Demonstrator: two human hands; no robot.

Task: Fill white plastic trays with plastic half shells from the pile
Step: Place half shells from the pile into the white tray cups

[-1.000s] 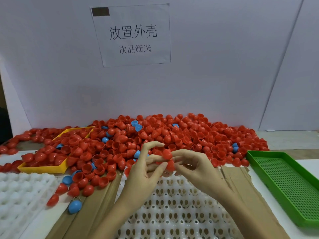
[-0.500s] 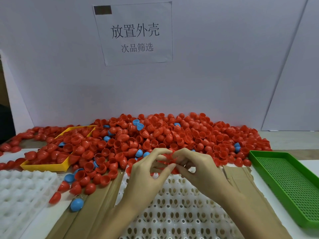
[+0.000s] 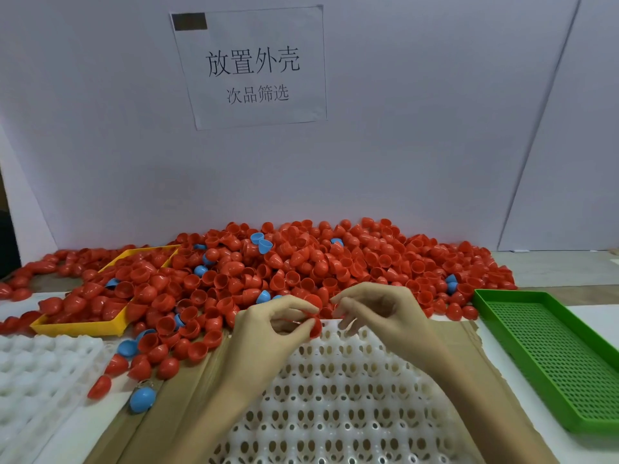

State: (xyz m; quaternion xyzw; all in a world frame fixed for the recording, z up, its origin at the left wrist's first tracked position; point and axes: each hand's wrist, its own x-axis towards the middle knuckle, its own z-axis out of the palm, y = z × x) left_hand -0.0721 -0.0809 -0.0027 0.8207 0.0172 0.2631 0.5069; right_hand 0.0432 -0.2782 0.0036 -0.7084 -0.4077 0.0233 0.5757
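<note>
A big pile of red half shells point(image 3: 335, 259), with a few blue ones mixed in, lies along the back wall. In front of me a white plastic tray point(image 3: 335, 413) with rows of holes rests on cardboard. My left hand point(image 3: 268, 333) hovers over the tray's far edge and pinches a red half shell point(image 3: 315, 327) between thumb and fingers. My right hand point(image 3: 378, 313) is just to its right at the same edge. Its fingers are spread, and I see nothing held between them.
A second white tray point(image 3: 40, 373) lies at the near left. A yellow tray point(image 3: 80, 328) is half buried in shells at the left. A green perforated tray point(image 3: 552, 356) sits at the right. Loose red shells and a blue shell point(image 3: 142, 399) lie beside the cardboard point(image 3: 187, 390).
Both hands were together, fingertips touching over red shells. They have drawn slightly apart; the left keeps a red shell and the right hand's fingers have spread.
</note>
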